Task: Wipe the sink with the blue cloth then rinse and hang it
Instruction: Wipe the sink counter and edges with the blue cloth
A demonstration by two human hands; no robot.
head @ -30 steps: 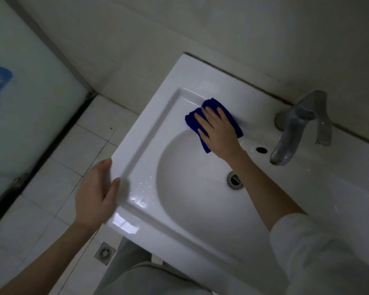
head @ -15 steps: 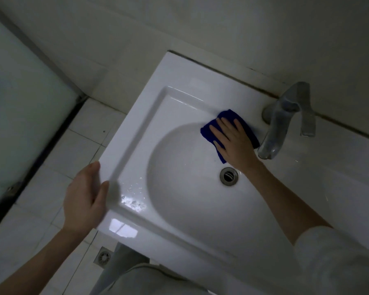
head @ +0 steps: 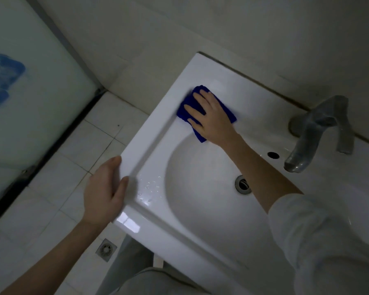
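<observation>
A white ceramic sink (head: 200, 241) fills the middle of the view, with a round basin and a metal drain (head: 242, 184). The folded blue cloth (head: 185, 103) lies on the sink's flat top at its far left corner, above the basin rim. My right hand (head: 209, 118) presses flat on the cloth with straight, spread fingers. My left hand (head: 103, 192) rests on the sink's left edge, thumb on the top, fingers over the side. A few water drops sit beside the thumb.
A grey metal faucet (head: 315, 133) stands at the right back of the sink, with an overflow hole (head: 273, 154) beside it. A frosted glass door (head: 30, 103) is on the left. Below are white floor tiles and a floor drain (head: 106, 249).
My right hand slid the cloth from beside the faucet back to the left, up onto the far left corner of the sink top. The left hand has stayed on the edge.
</observation>
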